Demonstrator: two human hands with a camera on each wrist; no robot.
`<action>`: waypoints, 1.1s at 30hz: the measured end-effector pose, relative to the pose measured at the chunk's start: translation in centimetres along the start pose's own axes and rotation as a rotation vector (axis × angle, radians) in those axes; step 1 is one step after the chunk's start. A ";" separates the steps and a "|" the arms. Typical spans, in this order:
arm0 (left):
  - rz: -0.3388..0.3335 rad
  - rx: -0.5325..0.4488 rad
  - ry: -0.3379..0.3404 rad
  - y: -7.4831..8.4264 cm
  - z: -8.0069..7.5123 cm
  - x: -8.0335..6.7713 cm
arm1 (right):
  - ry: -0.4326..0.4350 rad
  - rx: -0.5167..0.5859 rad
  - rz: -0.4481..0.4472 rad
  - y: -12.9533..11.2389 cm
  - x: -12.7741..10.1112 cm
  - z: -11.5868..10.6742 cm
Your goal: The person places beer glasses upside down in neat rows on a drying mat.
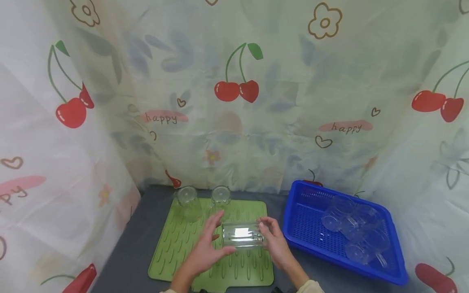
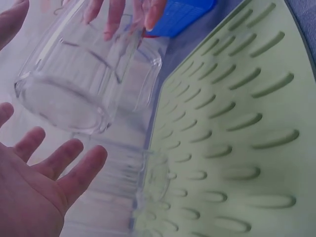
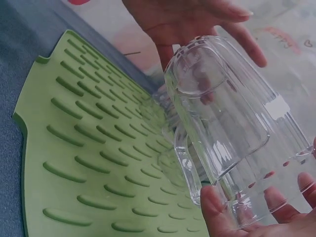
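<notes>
The mat (image 1: 176, 248) at the lower middle of the frame is light green with rows of darker green ridges. The basket (image 1: 304, 221) at lower right is bright blue, a fine mesh in its floor. The table (image 1: 132, 252) is dark grey. The curtain (image 1: 278, 122) across the top is pale cream, printed with red cherries, outline flowers, hearts and "happy" on pink smudges
</notes>
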State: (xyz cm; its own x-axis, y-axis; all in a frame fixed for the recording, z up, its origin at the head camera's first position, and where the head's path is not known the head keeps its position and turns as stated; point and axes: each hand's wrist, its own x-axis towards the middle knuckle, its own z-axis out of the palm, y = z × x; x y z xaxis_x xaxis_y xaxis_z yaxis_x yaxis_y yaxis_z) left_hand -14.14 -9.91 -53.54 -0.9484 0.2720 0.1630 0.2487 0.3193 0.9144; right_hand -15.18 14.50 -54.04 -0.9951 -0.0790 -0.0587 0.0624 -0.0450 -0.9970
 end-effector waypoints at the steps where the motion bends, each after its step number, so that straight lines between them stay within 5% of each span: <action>1: -0.003 -0.006 -0.006 0.1 0.1 0.0 | 0.000 0.005 0.005 0.0 0.0 0.1; 22: -0.037 -0.071 0.040 -0.1 1.9 0.1 | -0.004 0.085 0.043 -0.5 -0.1 1.4; 33: 0.013 -0.046 0.090 0.9 2.2 0.5 | -0.073 0.092 0.053 -0.6 -0.4 1.6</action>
State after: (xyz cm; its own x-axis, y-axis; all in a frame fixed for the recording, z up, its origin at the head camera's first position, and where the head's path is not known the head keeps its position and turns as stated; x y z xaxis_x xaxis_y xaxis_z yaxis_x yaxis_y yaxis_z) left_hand -14.00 -7.54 -53.46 -0.9594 0.1926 0.2059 0.2540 0.2732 0.9278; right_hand -14.68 12.96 -53.37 -0.9822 -0.1562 -0.1042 0.1249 -0.1296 -0.9837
